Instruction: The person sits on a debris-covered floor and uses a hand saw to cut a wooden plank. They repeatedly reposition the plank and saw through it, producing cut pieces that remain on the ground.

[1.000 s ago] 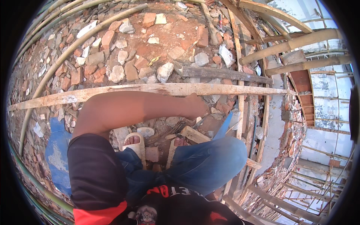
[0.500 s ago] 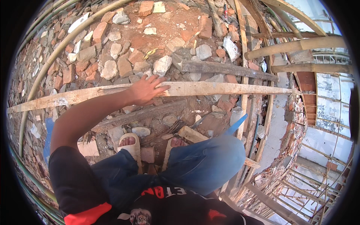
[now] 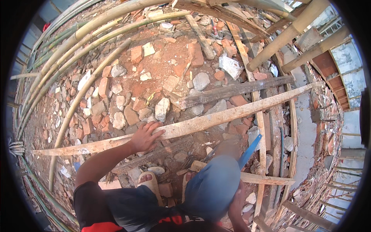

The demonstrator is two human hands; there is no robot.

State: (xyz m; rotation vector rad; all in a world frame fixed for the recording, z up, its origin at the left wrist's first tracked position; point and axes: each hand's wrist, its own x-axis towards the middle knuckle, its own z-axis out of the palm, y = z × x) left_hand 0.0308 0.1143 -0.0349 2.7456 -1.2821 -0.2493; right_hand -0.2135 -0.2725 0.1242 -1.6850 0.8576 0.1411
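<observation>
My left hand (image 3: 147, 136) grips a long, pale wooden plank (image 3: 208, 118), its fingers bent over the upper face. The plank runs across in front of my feet, its right end over the broken wall edge. At the right, my right hand (image 3: 237, 196) is mostly hidden behind my raised knee, and its fingers do not show. A tapering blue blade (image 3: 250, 150), like a hand saw's, sticks up beside the knee. Whether my right hand holds it is hidden. A brownish blur above the knee cannot be made out.
A dark weathered beam (image 3: 235, 91) lies beyond the plank. Bricks and stone rubble (image 3: 119, 120) cover the ground. Long bamboo poles (image 3: 85, 92) curve along the left, and thicker bamboo poles (image 3: 295, 29) stand at the upper right. A short board (image 3: 266, 179) crosses battens beside my knee.
The view has shifted and tilted, bringing more bamboo in at the upper left. My left hand stays on the plank. Part of my right arm now shows beside the knee.
</observation>
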